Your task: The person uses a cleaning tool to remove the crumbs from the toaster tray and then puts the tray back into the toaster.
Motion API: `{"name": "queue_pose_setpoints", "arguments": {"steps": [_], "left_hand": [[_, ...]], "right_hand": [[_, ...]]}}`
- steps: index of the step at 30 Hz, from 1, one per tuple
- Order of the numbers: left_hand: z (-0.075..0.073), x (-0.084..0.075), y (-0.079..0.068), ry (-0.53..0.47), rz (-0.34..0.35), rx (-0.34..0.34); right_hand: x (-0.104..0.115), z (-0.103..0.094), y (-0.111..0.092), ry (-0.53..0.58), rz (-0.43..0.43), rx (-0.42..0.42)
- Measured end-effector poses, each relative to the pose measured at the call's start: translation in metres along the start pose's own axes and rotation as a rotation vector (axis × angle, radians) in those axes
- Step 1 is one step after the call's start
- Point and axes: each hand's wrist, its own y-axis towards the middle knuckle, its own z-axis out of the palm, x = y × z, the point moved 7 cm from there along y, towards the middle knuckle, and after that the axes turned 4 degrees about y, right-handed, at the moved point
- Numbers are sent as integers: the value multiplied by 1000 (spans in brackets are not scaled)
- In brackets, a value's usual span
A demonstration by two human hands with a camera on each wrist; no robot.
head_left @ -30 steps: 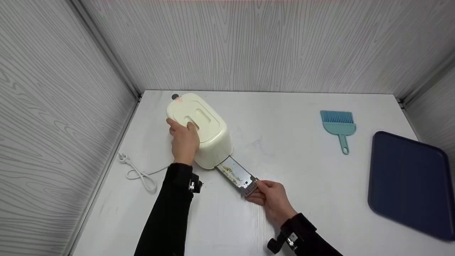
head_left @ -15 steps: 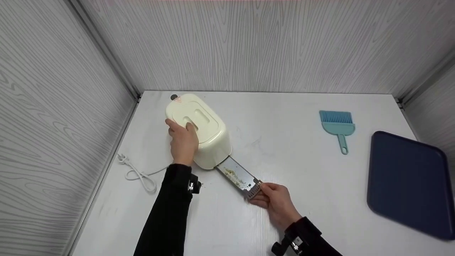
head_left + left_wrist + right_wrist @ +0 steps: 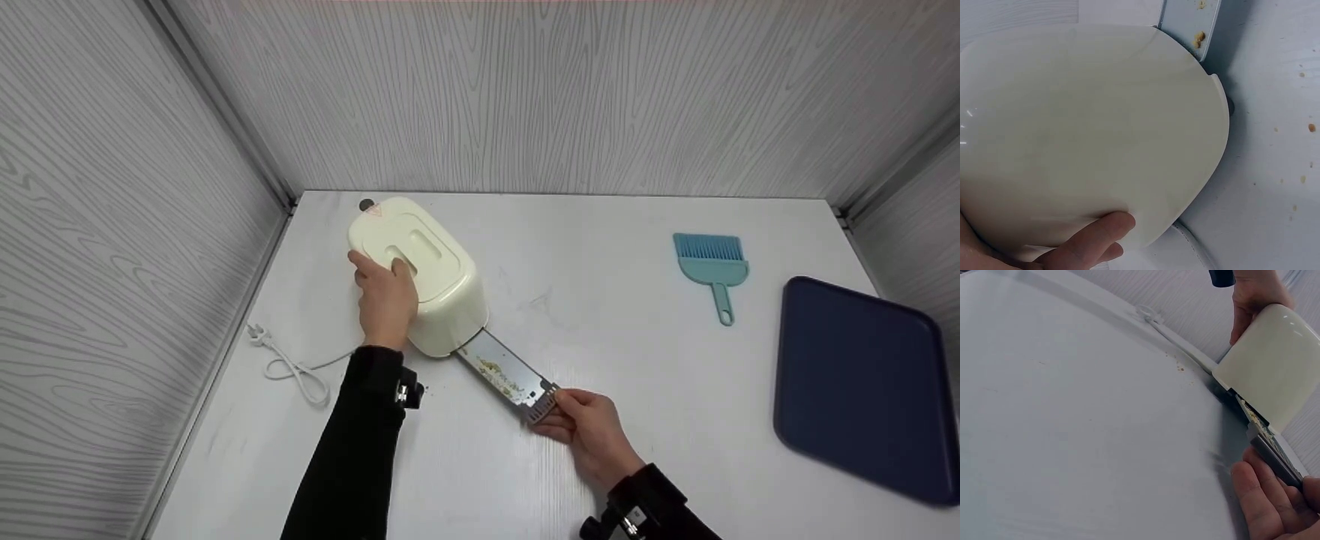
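Observation:
A cream toaster (image 3: 450, 262) with a lid over its top stands at an angle on the white table. My left hand (image 3: 386, 304) grips its left side, thumb on the lid by a recess; fingertips (image 3: 1120, 222) lie on the side wall in the left wrist view. From the toaster's near end sticks out a metal crumb tray (image 3: 510, 360), strewn with yellowish crumbs. My right hand (image 3: 589, 427) pinches the tray's slotted outer end, thumb above and fingers below. The tray's inner end is hidden inside the toaster.
A white power cord (image 3: 304, 379) with its plug lies left of the toaster. Loose crumbs (image 3: 1311, 127) dot the table beside it. A teal hand brush (image 3: 714, 270) lies at the right, and a dark blue tray (image 3: 862, 390) at the far right. Walls stand behind and at the sides.
My right hand has drawn the crumb tray slightly further out of the toaster, toward the lower right. My left hand keeps its hold and the toaster has barely shifted.

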Motion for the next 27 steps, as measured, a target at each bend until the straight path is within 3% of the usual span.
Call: {"name": "queue_pose_setpoints", "arguments": {"steps": [21,27], "left_hand": [[1,0,1,18,-26,27],[2,-2,1,-58,-19,50]], "right_hand": [[11,-22,-7,-31,-37,-70],[19,-29,-8,-2,-56,-108]]}}
